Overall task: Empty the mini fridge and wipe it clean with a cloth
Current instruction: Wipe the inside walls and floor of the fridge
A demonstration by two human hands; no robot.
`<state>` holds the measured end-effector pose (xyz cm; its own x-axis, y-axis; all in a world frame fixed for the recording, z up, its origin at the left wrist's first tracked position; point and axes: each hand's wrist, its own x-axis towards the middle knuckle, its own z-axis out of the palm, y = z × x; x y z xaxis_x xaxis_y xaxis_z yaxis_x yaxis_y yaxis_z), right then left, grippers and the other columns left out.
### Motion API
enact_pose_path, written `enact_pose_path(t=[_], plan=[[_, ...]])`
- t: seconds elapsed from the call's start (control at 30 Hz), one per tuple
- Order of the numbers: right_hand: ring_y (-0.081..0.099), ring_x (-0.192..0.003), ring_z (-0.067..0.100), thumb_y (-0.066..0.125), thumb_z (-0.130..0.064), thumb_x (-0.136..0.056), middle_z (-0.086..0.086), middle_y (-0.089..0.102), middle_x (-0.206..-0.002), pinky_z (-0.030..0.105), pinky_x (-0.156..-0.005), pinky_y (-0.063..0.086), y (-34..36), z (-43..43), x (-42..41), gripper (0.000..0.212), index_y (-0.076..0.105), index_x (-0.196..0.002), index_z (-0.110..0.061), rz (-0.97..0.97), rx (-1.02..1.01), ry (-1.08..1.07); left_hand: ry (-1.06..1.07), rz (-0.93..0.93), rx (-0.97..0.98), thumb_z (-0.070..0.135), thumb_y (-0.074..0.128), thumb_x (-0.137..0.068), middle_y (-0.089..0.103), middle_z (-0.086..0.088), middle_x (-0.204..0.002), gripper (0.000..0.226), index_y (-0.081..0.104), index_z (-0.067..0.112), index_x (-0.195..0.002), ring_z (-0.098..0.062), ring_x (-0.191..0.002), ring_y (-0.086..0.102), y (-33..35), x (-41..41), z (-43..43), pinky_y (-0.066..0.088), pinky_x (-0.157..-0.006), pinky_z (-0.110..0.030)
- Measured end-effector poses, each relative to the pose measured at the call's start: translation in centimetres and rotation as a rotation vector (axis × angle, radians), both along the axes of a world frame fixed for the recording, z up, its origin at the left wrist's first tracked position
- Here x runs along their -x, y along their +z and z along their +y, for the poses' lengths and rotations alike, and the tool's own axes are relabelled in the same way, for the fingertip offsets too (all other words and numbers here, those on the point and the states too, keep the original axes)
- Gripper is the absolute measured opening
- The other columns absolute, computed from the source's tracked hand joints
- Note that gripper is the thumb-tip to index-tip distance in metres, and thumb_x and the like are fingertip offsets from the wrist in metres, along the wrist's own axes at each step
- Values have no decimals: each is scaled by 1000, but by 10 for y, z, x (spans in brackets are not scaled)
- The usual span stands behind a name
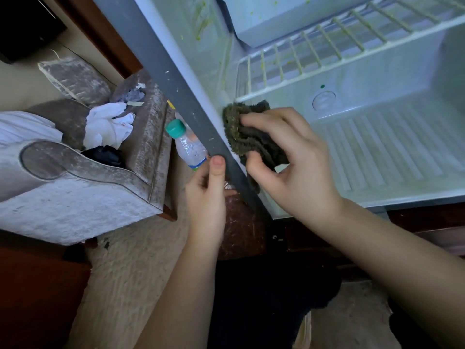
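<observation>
The mini fridge [382,137] stands open with a white ribbed floor and a white wire shelf [314,54] soiled with green specks. Green smears mark its left inner wall [201,34]. My right hand [284,157] is shut on a dark, dirty cloth [246,137] and presses it against the lower left inner wall, just under the shelf's front corner. My left hand [208,195] grips the grey front edge of the fridge's left side [176,79], thumb on its face. No food or containers are visible inside the fridge.
A plastic water bottle [187,144] with a teal cap stands just left of the fridge, behind my left hand. A grey velvet armchair [75,187] with crumpled white clothes [108,124] sits to the left. Beige carpet [130,273] and a dark wooden base lie below.
</observation>
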<state>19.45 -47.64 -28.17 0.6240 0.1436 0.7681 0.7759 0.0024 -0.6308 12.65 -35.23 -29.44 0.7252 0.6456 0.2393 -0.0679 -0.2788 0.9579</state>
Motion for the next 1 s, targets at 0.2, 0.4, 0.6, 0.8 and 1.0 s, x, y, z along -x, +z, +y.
enact_pose_path(t=[0.2,0.4,0.6,0.8,1.0], plan=[[64,-82,20,57,-16,-83,3,61,-105,34,-61,54,-54,-29,-4,33,67,-114,-13,-63,346,53,38,11,-6,63,55,-79,74,-15,-98,57,72,12,-98,-36,-97,68,2,-2,-1,57,-82,-53],[62,-84,19,64,-11,-82,8,63,-101,30,-70,52,-16,-11,-2,28,70,-110,-11,-74,150,-40,26,-8,-9,61,53,-81,74,-11,-98,48,75,19,-92,-34,-100,68,8,1,-9,51,-89,-61],[61,-82,17,67,-8,-82,6,62,-104,32,-64,53,-21,-20,0,30,70,-112,-12,-135,192,-5,-15,-23,-35,79,55,-73,74,-10,-103,56,75,32,-97,-36,-105,66,2,-2,-3,47,-93,-63],[63,-68,19,78,-9,-75,5,65,-99,18,-55,44,-61,-42,-2,30,72,-104,-16,-193,516,61,12,-13,9,78,58,-70,74,-5,-104,54,76,34,-93,-34,-107,65,4,-2,-3,48,-95,-60],[65,-78,21,70,-10,-80,9,65,-100,33,-59,53,-3,4,30,28,72,-108,-11,-177,143,31,61,167,53,16,46,-94,65,7,-75,20,58,26,-81,-23,-92,57,-8,3,9,50,-90,-50]])
